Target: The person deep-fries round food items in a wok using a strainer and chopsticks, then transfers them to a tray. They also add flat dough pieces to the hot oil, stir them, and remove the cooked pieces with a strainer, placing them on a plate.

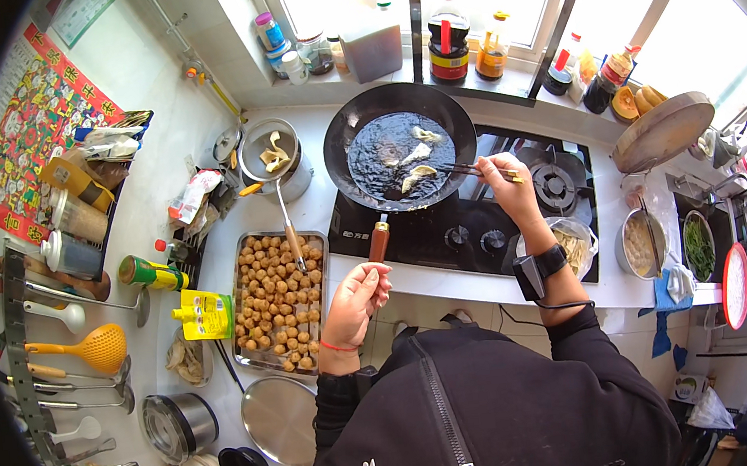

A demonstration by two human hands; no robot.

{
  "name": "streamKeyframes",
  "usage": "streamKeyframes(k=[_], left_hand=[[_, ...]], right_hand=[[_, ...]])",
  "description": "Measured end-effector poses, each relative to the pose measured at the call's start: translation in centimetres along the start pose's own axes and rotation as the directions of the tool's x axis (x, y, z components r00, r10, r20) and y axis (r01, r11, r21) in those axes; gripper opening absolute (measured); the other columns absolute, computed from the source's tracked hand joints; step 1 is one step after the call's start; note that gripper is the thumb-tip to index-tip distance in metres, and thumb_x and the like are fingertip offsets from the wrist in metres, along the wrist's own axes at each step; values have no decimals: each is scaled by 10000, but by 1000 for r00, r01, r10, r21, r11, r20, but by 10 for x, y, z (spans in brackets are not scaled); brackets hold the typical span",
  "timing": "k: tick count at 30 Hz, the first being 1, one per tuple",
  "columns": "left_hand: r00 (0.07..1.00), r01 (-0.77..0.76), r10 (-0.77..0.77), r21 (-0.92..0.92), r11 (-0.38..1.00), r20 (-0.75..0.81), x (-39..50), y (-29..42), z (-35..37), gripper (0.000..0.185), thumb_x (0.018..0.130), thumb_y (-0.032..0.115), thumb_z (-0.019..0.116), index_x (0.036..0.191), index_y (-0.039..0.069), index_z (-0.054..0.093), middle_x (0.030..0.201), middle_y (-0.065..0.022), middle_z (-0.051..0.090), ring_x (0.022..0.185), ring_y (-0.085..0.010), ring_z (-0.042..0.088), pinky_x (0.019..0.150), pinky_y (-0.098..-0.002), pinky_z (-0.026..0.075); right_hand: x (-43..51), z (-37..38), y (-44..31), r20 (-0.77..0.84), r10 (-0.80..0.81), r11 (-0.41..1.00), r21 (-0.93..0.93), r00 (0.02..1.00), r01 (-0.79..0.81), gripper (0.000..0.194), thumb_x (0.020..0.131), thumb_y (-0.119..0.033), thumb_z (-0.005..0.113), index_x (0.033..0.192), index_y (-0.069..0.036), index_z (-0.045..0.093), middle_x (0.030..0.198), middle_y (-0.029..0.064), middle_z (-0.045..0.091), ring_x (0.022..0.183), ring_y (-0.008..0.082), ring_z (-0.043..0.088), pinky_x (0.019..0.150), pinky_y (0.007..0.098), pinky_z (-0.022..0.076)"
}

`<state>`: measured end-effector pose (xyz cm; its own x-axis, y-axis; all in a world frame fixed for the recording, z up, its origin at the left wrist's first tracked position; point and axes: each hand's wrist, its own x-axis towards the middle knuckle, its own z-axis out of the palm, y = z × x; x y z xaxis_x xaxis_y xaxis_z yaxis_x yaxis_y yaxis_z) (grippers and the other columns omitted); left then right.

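My right hand (508, 185) grips a pair of dark chopsticks (466, 169) with gold-coloured ends. Their tips reach over the rim of a black wok (336, 148), beside a pale folded dough piece (418, 177). Further pieces float in the dark, bubbling oil (372, 158). My left hand (357, 303), fingers curled, is at the end of the wok's brown wooden handle (380, 240); whether it grips the handle is unclear. Left of the wok, a strainer (252, 153) with a few fried pieces (277, 158) rests over a metal pot (300, 181).
A metal tray of browned balls (278, 297) is at left, with a skimmer's handle (294, 241) across it. A bag of pale pieces (577, 249) lies near my right forearm, by the bare burner (554, 188). Bottles (449, 41) line the windowsill. Utensils (99, 350) hang on the left wall.
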<state>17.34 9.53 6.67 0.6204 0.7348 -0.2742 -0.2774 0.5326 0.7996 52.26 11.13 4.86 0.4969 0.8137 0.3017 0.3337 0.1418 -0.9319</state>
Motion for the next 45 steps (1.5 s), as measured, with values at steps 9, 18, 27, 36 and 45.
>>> streamKeyframes(k=[9,18,27,36,45], left_hand=[[1000,-8,8,-7,1000,-3,-4,-3,0,215,1056,166,495,1150,12,610,924,-10,601,775,-61,532,704,-202,431],[997,-11,12,11,1000,-78,-15,-2,-4,224,1050,199,505,1136,18,602,906,-11,586,771,-67,525,699,-208,434],[994,-4,3,-13,1000,-106,-19,-6,-6,226,1054,190,500,1140,10,606,910,-11,587,773,-66,523,700,-207,434],[993,-5,3,-17,1000,-116,-18,-3,-9,219,1054,181,495,1140,12,604,909,-8,591,774,-63,531,700,-201,437],[998,10,-9,13,1000,-68,-10,-1,-4,232,1056,192,494,1148,9,602,908,-7,590,769,-59,530,703,-199,441]], right_hand=[[12,42,28,18,15,987,159,1000,-18,221,965,-202,688,893,6,673,776,28,656,712,84,626,647,242,503],[37,65,27,66,-76,989,131,995,66,211,957,-183,699,875,10,674,817,39,638,702,87,605,624,246,482],[65,112,27,249,-261,949,-108,933,295,197,980,-168,652,883,-1,688,787,57,605,737,135,604,660,272,485],[50,73,3,93,-87,989,129,992,75,218,944,-178,704,843,14,679,758,78,622,668,162,620,612,304,488],[7,83,-7,274,-264,963,28,925,267,173,924,-133,714,851,17,669,803,80,602,738,184,605,674,309,485]])
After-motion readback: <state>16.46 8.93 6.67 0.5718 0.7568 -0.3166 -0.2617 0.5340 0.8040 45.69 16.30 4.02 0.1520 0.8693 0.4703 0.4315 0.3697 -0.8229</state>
